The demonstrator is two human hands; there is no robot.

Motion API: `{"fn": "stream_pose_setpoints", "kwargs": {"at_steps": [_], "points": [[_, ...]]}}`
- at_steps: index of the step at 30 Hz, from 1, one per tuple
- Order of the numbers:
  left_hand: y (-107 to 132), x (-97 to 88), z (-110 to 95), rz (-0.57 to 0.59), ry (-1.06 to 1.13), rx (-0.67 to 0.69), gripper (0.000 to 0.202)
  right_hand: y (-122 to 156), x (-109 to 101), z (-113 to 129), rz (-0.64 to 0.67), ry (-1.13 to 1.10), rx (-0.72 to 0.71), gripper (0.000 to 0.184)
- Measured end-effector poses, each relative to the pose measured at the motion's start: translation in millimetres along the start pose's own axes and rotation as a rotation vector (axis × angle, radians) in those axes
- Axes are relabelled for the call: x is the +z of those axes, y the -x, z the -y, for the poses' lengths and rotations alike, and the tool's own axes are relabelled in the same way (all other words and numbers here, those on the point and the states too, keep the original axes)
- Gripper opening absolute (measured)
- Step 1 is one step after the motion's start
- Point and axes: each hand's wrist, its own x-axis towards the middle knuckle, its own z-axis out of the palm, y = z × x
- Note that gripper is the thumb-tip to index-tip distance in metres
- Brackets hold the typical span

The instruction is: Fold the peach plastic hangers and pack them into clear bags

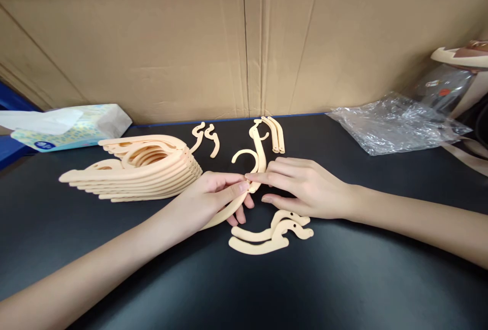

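A cream folding hanger (261, 154) with a curved hook lies across the middle, one arm reaching away and the other toward me. My left hand (217, 195) grips it near the central joint, thumb on top and fingers curled below. With its index finger stretched out, my right hand (312, 185) touches the hanger at that joint; its thumb stays apart from the piece. Just in front of my hands lie two curved hanger pieces (263, 244), partly overlapping, each with a dark hole. The underside of the joint is hidden by my fingers.
A stack of cream hangers (152, 167) stands at left. Behind are small hook pieces (214, 142) and slim hanger arms (275, 134). A tissue pack (91, 124) sits back left, a clear plastic bag (396, 121) back right. Cardboard (171, 40) walls off the black table (362, 279).
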Motion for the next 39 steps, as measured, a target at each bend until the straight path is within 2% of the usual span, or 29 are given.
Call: {"fn": "stream_pose_setpoints", "kwargs": {"at_steps": [11,19,31,39], "points": [[1.3,-1.1,-0.9,0.003,-0.023,-0.008,0.036,-2.2,-2.2,2.0,0.048,-0.031,0.033,0.028],[0.2,-0.5,-0.8,0.011,-0.042,-0.002,0.039,-1.9,-0.3,0.9,0.041,0.011,-0.005,0.035],[2.2,1.8,-2.7,-0.003,0.011,-0.048,0.038,-1.7,-1.5,-0.1,0.022,-0.120,0.073,0.028],[2.4,0.6,5.7,-0.020,0.015,-0.051,0.057,-0.6,-1.3,-1.1,0.004,-0.130,0.105,0.025]]}}
